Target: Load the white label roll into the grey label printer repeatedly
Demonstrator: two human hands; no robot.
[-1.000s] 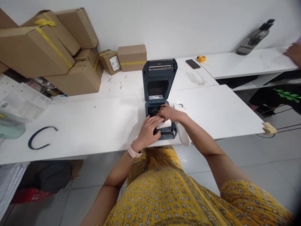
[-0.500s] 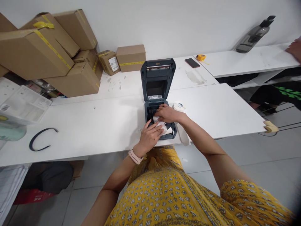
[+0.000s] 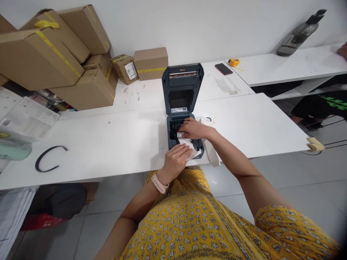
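A dark label printer [image 3: 181, 94] stands on the white table [image 3: 114, 144] with its lid swung up. My right hand [image 3: 193, 129] rests inside the printer's open bay, fingers curled over the white label paper [image 3: 187, 144]. My left hand [image 3: 175, 160] sits at the printer's near edge and pinches the free end of that paper strip, which runs out towards me. A pale watch band is on my left wrist. A small white roll [image 3: 206, 121] with a loose paper strip lies just right of the printer.
Cardboard boxes [image 3: 54, 57] are stacked at the back left. A black curved strap [image 3: 47, 162] lies on the left. A phone [image 3: 223, 68] and yellow tape measure [image 3: 233, 62] lie behind. A handheld vacuum [image 3: 296, 34] leans on the right bench. Another person [image 3: 325, 104] is at the far right.
My left hand has drawn back from the printer bay to its near edge, pulling the white paper strip out towards me. My right hand stayed inside the bay.
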